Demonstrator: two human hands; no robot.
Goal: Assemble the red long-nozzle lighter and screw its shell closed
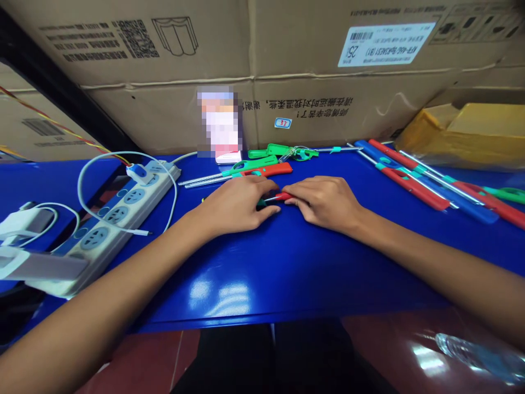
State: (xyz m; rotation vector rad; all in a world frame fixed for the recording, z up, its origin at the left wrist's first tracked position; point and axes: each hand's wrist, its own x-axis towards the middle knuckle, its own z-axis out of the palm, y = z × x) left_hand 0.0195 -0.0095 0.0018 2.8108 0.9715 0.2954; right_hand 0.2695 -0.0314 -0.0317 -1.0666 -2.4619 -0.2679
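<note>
A person's two bare hands meet over a blue counter (pixel 287 273), working on a small red piece (pixel 283 196) between them, near the counter's middle. The right hand (pixel 328 202) has its grip closed, fingertips pinching the red piece; the left hand (pixel 241 202) curls its grip around a dark green part (pixel 261 203), from which a thin metal shaft (pixel 268 200) reaches toward the red piece.

Crowding the space just behind the left hand are a green lighter-like piece (pixel 258 162) and a red lighter-like piece (pixel 274 171), with slim metal tubes pointing left. Loose green parts (pixel 276 149) lie farther back, against a large carton (pixel 164 115) printed with upside-down text. A phone (pixel 228 157) leans on the carton. To the right, long red and blue pieces (pixel 422 189) lie in a slanting row before a taped yellow parcel (pixel 488 123). A power strip (pixel 135 196), looped by a white cable (pixel 141 232), fills the left side, near the left forearm.

Most of the dark green part is hidden inside the left hand, and the red piece's far end by the right fingers. The phone's screen is blurred into squares. The frame cuts off the parcel and the outermost red piece; a clear bottle (pixel 476 355) on the floor is smeared.
</note>
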